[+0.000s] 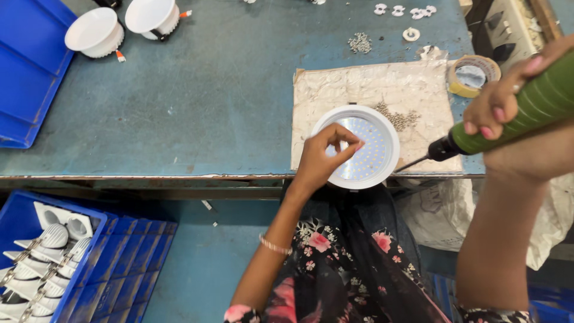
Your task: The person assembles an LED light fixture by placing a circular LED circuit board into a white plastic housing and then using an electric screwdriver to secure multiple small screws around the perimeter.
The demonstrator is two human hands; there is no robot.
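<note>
The right hand [499,104] is closing its grip around a green electric screwdriver [526,113], fingers wrapping the ribbed handle, with the thin bit slanting down toward the right rim of a round white downlight [382,128]. The left hand [320,158] is pinching its fingertips [347,143] together over the lamp's dotted face; whether something small is sitting in that grip I cannot tell. The downlight is lying face up on a crumpled off-white pad [347,90] at the near edge of the blue-green bench [209,90]. A scatter of small screws [397,118] is resting on the pad just beside the lamp. A roll of tape [472,75] is sitting near the pad's far right corner. Two white lamp housings [122,24] are standing well apart at the far left, beside a blue tray [27,72]. Below the bench, a blue crate [89,269] is holding more white fittings.
</note>
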